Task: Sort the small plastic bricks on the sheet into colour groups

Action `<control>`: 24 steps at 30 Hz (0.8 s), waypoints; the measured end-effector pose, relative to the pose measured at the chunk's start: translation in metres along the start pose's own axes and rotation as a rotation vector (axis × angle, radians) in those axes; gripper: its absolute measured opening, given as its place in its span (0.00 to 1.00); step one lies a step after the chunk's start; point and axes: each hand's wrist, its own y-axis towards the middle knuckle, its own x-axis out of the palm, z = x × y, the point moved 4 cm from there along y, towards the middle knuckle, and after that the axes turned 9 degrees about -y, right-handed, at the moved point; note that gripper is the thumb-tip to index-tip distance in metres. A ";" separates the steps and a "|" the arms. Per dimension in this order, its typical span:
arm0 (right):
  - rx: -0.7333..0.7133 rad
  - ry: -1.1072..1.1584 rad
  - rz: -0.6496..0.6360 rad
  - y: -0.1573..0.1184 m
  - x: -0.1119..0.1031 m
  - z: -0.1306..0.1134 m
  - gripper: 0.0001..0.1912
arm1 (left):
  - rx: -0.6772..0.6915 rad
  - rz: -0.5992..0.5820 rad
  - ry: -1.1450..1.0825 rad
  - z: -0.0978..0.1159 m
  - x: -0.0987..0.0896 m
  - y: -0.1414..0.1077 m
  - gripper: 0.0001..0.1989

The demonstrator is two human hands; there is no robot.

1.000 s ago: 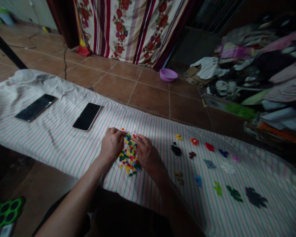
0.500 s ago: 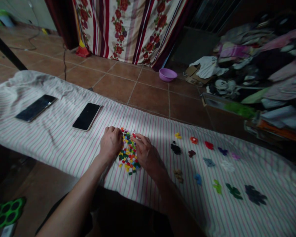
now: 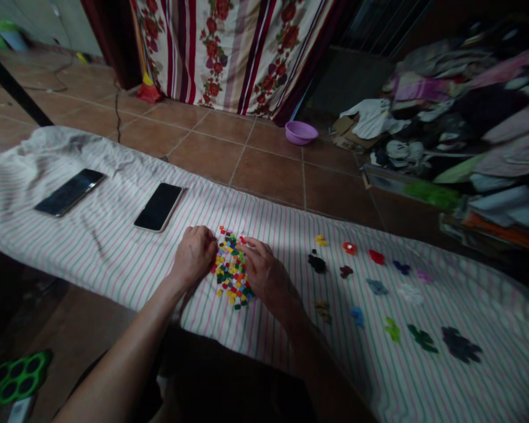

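Note:
A heap of small, many-coloured square pieces lies between my hands on a striped cloth. My left hand rests at the heap's left edge, its fingers curled in; whatever they hold is hidden. From the other side, my right hand reaches over the heap with its fingers drawn together. A red piece shows right at those fingertips, but I cannot tell whether it is gripped. Further right, pieces are grouped by colour, among them a black group, a red group and a dark green group.
Two phones, a nearer one and a farther one, lie on the cloth at left. Beyond the cloth's edge, a purple basin sits on the tiled floor. Piled clothes fill the right side. A green holed object is low at left.
The whole view has shifted slightly. My left hand has moved a little left, away from the heap's top, while my right hand keeps its place by the heap.

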 end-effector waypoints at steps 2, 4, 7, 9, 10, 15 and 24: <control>0.005 -0.001 -0.001 0.000 -0.001 0.000 0.22 | -0.038 0.006 -0.034 -0.002 -0.001 0.000 0.02; 0.008 0.001 0.004 0.001 -0.001 0.000 0.21 | -0.072 0.001 -0.062 -0.004 -0.002 0.001 0.02; 0.010 0.003 0.014 0.001 -0.001 0.001 0.20 | -0.091 -0.020 -0.079 -0.004 -0.002 0.002 0.02; 0.014 0.001 0.018 0.001 0.000 0.002 0.19 | -0.087 -0.032 -0.082 -0.002 -0.002 0.003 0.02; 0.017 0.000 0.020 0.000 0.000 0.003 0.19 | -0.081 -0.033 -0.085 0.000 -0.003 0.004 0.01; 0.027 0.011 0.023 -0.001 -0.003 0.003 0.19 | -0.025 -0.032 -0.084 0.002 -0.001 0.003 0.02; -0.012 0.059 0.039 0.001 -0.010 0.000 0.18 | 0.030 -0.018 -0.028 0.001 0.003 0.002 0.07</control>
